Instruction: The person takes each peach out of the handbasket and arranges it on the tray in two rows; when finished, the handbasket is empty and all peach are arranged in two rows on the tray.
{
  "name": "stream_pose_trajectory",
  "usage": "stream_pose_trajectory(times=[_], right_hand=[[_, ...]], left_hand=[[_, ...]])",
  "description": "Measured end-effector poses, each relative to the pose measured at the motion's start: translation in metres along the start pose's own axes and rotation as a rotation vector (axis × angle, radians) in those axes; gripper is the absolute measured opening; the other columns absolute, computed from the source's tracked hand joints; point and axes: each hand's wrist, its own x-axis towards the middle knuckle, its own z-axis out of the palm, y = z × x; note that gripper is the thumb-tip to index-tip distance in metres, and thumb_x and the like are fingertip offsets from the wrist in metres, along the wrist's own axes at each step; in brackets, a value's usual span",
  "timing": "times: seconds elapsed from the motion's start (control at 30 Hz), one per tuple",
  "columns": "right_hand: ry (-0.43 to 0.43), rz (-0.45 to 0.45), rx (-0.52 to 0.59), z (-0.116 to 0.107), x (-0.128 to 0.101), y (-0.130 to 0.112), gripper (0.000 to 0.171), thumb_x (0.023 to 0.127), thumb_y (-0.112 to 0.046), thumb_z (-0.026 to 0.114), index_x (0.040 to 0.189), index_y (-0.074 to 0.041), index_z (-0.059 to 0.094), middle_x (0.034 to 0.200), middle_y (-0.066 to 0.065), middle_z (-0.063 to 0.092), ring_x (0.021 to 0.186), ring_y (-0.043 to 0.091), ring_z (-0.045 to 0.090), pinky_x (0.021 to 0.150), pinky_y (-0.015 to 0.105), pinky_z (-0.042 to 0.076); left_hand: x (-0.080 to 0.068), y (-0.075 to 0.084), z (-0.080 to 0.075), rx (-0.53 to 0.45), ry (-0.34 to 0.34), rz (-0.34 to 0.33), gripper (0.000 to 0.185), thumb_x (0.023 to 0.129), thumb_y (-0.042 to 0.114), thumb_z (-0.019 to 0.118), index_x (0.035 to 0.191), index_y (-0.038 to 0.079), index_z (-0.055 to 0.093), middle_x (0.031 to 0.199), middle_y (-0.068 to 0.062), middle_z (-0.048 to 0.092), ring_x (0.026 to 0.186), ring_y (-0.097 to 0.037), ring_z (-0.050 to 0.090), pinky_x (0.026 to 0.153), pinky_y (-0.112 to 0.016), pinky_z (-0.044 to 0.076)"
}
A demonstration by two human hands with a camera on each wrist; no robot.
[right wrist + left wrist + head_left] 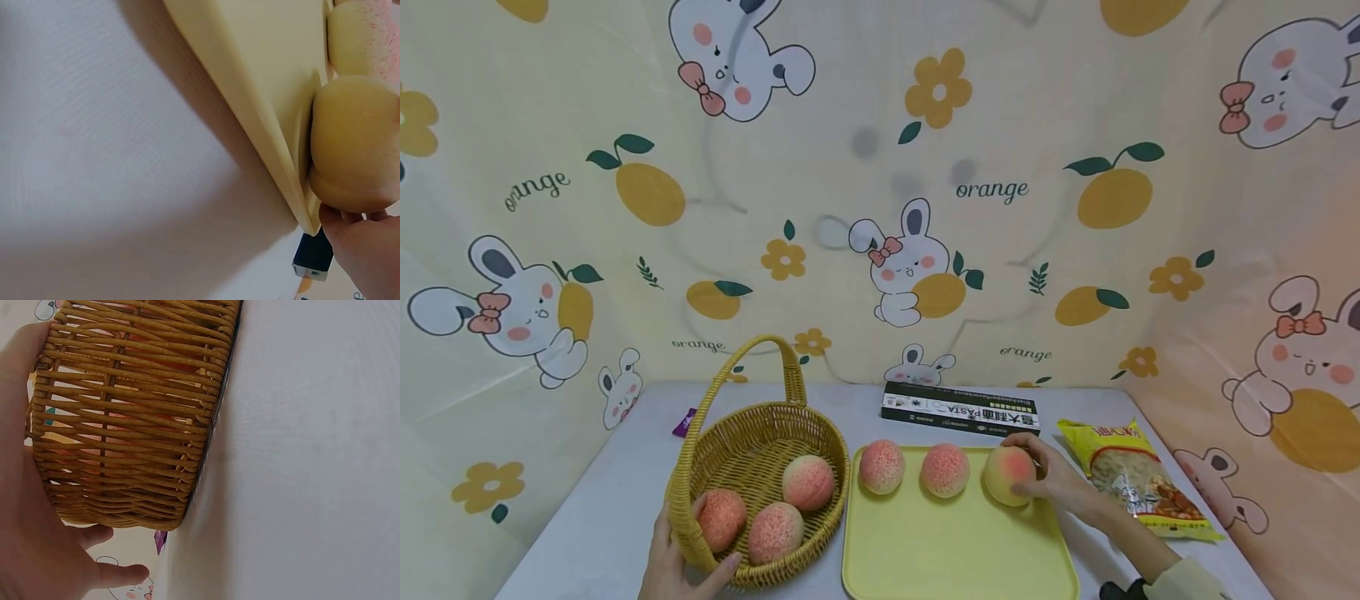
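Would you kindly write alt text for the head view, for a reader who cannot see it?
A right hand grips a peach on a yellow tray beside two more, while the left hand holds a wicker basket containing three peaches.

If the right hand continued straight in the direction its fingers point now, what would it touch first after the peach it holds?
Probably the middle peach on the yellow tray; the right hand points leftward along that row, gripping the end peach.

Three peaches [767, 508] are held in a basket [752, 442] left of a tray [955, 550] carrying three more; a pasta box [958, 408] lies behind, a snack bag [1142, 475] to the right.
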Motion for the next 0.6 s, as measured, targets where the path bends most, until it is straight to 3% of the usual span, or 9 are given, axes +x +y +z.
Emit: stream_pose_trajectory(times=[0.2, 0.37, 0.6], right_hand=[[0.03, -0.016, -0.025, 0.0, 0.003, -0.001, 0.057, 0.083, -0.004, 0.076, 0.132, 0.007, 0.048, 0.127, 0.025, 0.053, 0.108, 0.015, 0.058, 0.093, 0.02, 0.047], [0.071, -0.023, -0.091, 0.0, 0.008, -0.011, 0.057, 0.086, -0.009, 0.076, 0.133, 0.006, 0.049, 0.131, 0.028, 0.052, 0.119, 0.029, 0.053, 0.097, 0.018, 0.044], [0.052, -0.011, -0.079, 0.003, 0.021, -0.029, 0.06, 0.088, -0.009, 0.075, 0.138, 0.005, 0.046, 0.139, 0.028, 0.049, 0.132, 0.048, 0.042, 0.111, 0.037, 0.04]], left_hand=[[0.0, 0.002, -0.001, -0.001, -0.02, -0.029, 0.092, 0.079, 0.042, 0.083, 0.149, 0.002, 0.04, 0.155, -0.027, 0.016, 0.134, -0.055, 0.028, 0.095, -0.077, 0.032], [0.001, 0.005, -0.003, 0.006, -0.05, -0.066, 0.094, 0.08, 0.048, 0.081, 0.151, 0.002, 0.038, 0.156, -0.026, 0.014, 0.135, -0.054, 0.026, 0.098, -0.077, 0.031], [0.001, 0.006, -0.003, 0.004, -0.051, -0.071, 0.096, 0.08, 0.05, 0.08, 0.152, 0.004, 0.037, 0.156, -0.025, 0.014, 0.136, -0.054, 0.026, 0.098, -0.076, 0.032]])
